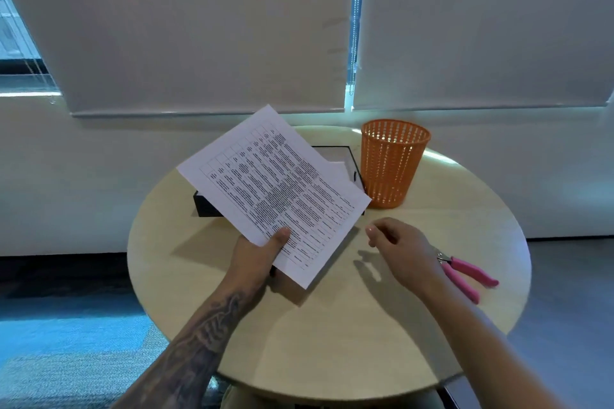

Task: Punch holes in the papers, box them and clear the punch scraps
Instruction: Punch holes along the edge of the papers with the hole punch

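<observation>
1. Pale roller blinds (199,26) backed a round, smooth, light wooden surface (332,342).
2. The left hand (255,256) pinched a thin printed sheet (275,189) at its near edge, tilted above the shallow black box (206,206).
3. The right hand (398,242) hovered loosely curled, holding nothing, near the pink-handled punch (465,271).
4. Boxing probably called for squaring the floppy sheet to the box walls before release.
5. An orange perforated basket (392,163) stood just beside the box.

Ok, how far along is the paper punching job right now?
Done: white paper already lies in the black box. In hand: the left hand holds a printed sheet above the box, whether punched I cannot tell. The right hand hovers empty, and the pink punch lies on the table. Left: boxing this sheet and clearing scraps, likely into the orange basket; none show.
</observation>
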The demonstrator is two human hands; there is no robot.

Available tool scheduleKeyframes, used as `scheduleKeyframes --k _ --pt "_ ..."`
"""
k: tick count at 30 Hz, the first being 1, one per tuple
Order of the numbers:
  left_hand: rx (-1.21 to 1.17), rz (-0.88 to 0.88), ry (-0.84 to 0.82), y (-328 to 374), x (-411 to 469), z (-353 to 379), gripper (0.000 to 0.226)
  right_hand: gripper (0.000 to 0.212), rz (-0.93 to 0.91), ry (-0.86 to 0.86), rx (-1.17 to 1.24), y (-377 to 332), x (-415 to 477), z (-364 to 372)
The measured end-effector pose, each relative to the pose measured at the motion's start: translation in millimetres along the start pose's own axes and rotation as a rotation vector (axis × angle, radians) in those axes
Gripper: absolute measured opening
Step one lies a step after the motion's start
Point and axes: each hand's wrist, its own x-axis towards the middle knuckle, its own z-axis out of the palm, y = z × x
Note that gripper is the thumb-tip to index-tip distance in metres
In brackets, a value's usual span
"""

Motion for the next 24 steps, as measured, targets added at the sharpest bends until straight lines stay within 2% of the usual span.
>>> scheduleKeyframes --k 3,6,9,13,20,24 --pt "0.012 0.02 0.009 -3 2 -2 0.027 0.02 -0.003 0.087 -0.456 28 0 -25" --pt "-0.002 0.023 0.021 -7 3 -2 0.029 0.031 0.061 0.142 -0.678 47 -5 -38" --pt "-0.001 0.017 0.033 -8 5 -2 0.03 0.027 0.082 0.146 -0.706 56 -10 -39" --pt "-0.016 0.026 0.03 -10 5 -3 0.033 0.02 -0.014 0.092 -0.665 49 -8 -29" --pt "-0.013 0.032 0.079 -15 8 -7 0.036 0.021 -0.206 -0.076 -0.59 14 -7 22" --pt "-0.011 0.042 0.104 -16 9 -10 0.026 0.021 -0.319 -0.161 -0.541 -3 -11 45"
